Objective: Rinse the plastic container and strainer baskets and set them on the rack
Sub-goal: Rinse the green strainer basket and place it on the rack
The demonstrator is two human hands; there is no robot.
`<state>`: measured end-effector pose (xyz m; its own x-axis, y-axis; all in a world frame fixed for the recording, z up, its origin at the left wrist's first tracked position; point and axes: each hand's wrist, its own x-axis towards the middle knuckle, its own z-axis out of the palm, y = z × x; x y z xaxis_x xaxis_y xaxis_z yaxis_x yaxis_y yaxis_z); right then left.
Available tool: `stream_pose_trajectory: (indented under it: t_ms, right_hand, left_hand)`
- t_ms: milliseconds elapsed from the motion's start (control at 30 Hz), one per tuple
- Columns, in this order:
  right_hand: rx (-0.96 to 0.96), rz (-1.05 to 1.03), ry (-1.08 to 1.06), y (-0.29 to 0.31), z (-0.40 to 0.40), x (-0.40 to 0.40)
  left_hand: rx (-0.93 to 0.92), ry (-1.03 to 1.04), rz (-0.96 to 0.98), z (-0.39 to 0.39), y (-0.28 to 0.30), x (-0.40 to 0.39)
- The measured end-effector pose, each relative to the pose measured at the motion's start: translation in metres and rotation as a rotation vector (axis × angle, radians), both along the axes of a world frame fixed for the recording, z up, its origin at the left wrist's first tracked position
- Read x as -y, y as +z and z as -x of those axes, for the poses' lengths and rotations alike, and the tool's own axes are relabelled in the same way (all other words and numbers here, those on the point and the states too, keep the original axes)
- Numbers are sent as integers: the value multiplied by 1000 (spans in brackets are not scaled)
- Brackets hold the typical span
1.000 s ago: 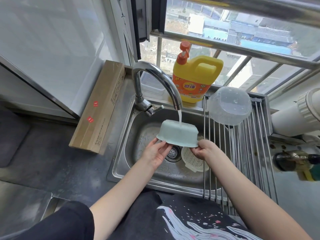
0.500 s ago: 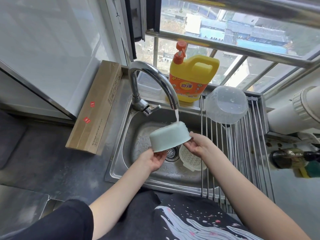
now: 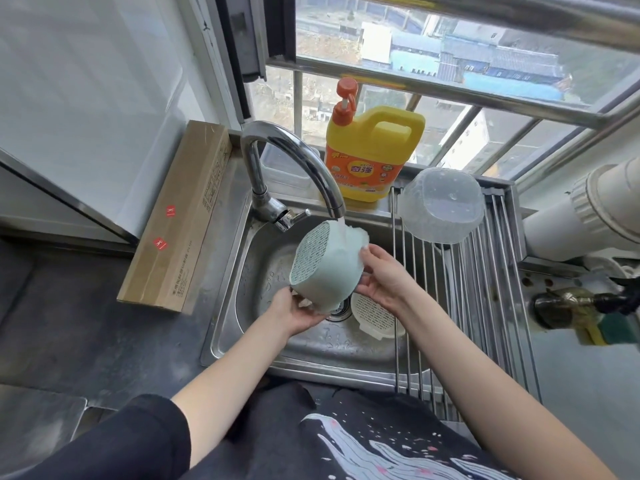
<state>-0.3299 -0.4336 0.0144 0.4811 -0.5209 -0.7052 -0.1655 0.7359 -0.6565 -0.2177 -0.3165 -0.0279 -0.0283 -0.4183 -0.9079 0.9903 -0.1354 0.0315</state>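
Holding a green strainer basket (image 3: 325, 268) tilted under the running faucet (image 3: 294, 161), left hand (image 3: 298, 310) and right hand (image 3: 384, 275) both gripping its sides, clear container (image 3: 443, 209) upturned on the rack (image 3: 485, 292).

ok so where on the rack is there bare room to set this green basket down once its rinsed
The rack has bare bars in front of the upturned clear container, from there to its near edge. Its far end is taken by that container. The sink is crowded: the white strainer basket lies by the drain, and both hands hold the green basket under the tap.
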Motion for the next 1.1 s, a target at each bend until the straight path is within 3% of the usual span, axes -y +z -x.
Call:
stream_pose_trajectory:
  t_ms: [333, 433, 567, 733, 833, 967, 1100]
  right_hand:
    - [37, 108, 282, -11, 22, -12]
    - [-15, 150, 427, -12, 38, -12]
    - [-164, 394, 702, -13, 52, -6]
    - [-332, 596, 841, -11, 49, -4]
    - [-440, 696, 891, -13, 42, -6]
    - [-420, 720, 881, -11, 35, -6]
    - [-433, 709, 910, -14, 34, -4]
  left_hand:
    - [46, -318, 131, -24, 7, 2]
    - [77, -443, 158, -32, 3, 3]
    - [159, -590, 182, -35, 3, 8]
    - [250, -723, 182, -24, 8, 15]
    - [248, -730, 178, -16, 11, 18]
    - [258, -762, 257, -11, 6, 18]
    - [394, -685, 276, -8, 4, 14]
